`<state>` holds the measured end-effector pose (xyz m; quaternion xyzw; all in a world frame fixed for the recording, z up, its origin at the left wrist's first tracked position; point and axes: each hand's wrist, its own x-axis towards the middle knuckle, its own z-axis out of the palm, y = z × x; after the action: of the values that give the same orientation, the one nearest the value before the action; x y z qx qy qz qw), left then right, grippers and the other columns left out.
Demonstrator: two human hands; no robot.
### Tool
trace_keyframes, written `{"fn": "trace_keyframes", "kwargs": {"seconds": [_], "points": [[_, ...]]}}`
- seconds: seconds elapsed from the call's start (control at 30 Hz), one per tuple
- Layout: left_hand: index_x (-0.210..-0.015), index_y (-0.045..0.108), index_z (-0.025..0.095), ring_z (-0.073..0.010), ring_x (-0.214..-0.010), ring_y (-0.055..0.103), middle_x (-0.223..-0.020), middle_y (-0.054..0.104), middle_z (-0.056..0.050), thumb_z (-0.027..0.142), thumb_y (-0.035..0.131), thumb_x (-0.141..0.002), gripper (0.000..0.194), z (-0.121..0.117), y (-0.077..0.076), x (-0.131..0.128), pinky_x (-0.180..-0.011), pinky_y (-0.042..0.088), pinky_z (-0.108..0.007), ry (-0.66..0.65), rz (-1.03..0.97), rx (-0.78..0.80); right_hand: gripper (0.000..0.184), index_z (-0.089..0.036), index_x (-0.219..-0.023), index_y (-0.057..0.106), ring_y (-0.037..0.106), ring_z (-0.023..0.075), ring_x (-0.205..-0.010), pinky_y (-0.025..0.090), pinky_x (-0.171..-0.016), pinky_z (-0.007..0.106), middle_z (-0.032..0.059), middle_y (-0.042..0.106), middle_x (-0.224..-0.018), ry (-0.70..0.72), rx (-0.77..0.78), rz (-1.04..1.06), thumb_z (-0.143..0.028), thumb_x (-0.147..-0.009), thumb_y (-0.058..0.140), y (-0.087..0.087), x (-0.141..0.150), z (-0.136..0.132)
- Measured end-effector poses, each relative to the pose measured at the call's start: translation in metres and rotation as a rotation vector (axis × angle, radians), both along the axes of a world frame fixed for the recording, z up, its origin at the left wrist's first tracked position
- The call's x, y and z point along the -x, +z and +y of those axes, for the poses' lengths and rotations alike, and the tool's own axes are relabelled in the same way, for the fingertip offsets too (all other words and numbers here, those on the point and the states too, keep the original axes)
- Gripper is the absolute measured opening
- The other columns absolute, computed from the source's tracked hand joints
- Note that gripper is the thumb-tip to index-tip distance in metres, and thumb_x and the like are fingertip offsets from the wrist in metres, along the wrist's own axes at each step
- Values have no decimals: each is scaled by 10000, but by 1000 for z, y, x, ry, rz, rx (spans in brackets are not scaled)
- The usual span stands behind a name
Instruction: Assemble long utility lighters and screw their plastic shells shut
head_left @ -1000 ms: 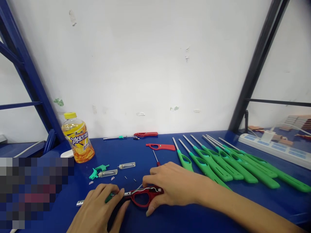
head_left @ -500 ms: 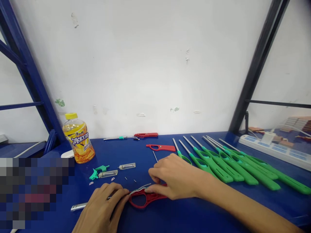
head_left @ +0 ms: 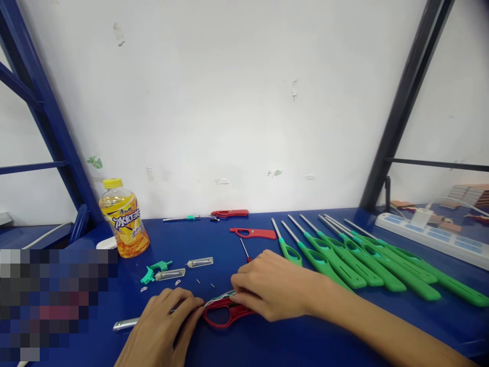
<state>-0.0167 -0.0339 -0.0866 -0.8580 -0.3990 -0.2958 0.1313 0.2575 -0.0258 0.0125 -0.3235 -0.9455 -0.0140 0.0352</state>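
Observation:
A red lighter casing [head_left: 237, 312] with a trigger ring lies on the blue table in front of me. My left hand [head_left: 162, 321] is closed around its front end, and a metal tube [head_left: 125, 324] sticks out past that hand to the left. Thin pale wires [head_left: 218, 297] run along the casing's upper edge. My right hand [head_left: 273, 285] pinches at the wires over the casing, its fingertips partly hiding what they grip. Beyond it lies a thin metal rod with a red end [head_left: 245, 248], partly hidden by the hand.
Several green lighters [head_left: 344, 262] lie in a row at right, near a white power strip [head_left: 439, 237]. Clear fuel tanks [head_left: 170, 274], green trigger pieces [head_left: 147, 276] and tiny parts lie at left. A drink bottle [head_left: 124, 221] stands behind them. Red casings [head_left: 257, 233] lie near the wall.
My right hand has shifted slightly down and left along the casing. The loose wire end that stuck up is now down by my fingertips. My left hand stays put.

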Motion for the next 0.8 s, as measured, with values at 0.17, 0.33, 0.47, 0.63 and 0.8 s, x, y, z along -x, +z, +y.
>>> {"fn": "trace_keyframes", "kwargs": {"seconds": [0.17, 0.33, 0.47, 0.63, 0.8], "points": [[-1071, 720, 312, -197, -876, 727, -992, 756, 22, 381, 470, -1094, 261, 0, 0, -1, -798, 579, -311, 1, -11, 4, 337, -193, -848, 649, 681, 180, -688, 278, -575, 317, 22, 759, -834, -23, 52, 17, -377, -1073, 478, 0, 2, -1], [-1086, 730, 316, -204, -888, 731, -1005, 761, 17, 383, 466, -1092, 272, -2, 2, 0, -809, 589, -313, 10, -18, 9, 397, -189, -850, 683, 707, 206, -697, 261, -553, 334, 32, 759, -796, -26, 61, -26, -430, -1084, 472, -3, 3, 0], [-1078, 743, 327, -196, -863, 734, -972, 765, 18, 395, 458, -1095, 293, -4, 4, -3, -801, 592, -305, 2, -21, 7, 424, -195, -826, 692, 703, 204, -697, 259, -554, 330, 27, 759, -775, -19, 57, -39, -456, -1085, 481, -5, 4, 1], [-1102, 772, 320, -209, -923, 759, -1018, 801, -1, 458, 465, -1079, 337, 2, 12, 7, -815, 600, -298, 60, -39, -101, 409, -206, -855, 705, 710, 199, -714, 258, -549, 330, 12, 761, -783, -6, 59, -25, -442, -1092, 471, -7, 4, 2], [-1150, 776, 271, -275, -1007, 750, -1091, 804, -60, 463, 447, -1029, 400, 20, 28, 38, -867, 611, -362, 222, -22, -100, 517, -199, -817, 702, 711, 196, -713, 304, -574, 320, 9, 753, -768, -15, 94, 22, -522, -1101, 415, -9, 1, 3]]}}
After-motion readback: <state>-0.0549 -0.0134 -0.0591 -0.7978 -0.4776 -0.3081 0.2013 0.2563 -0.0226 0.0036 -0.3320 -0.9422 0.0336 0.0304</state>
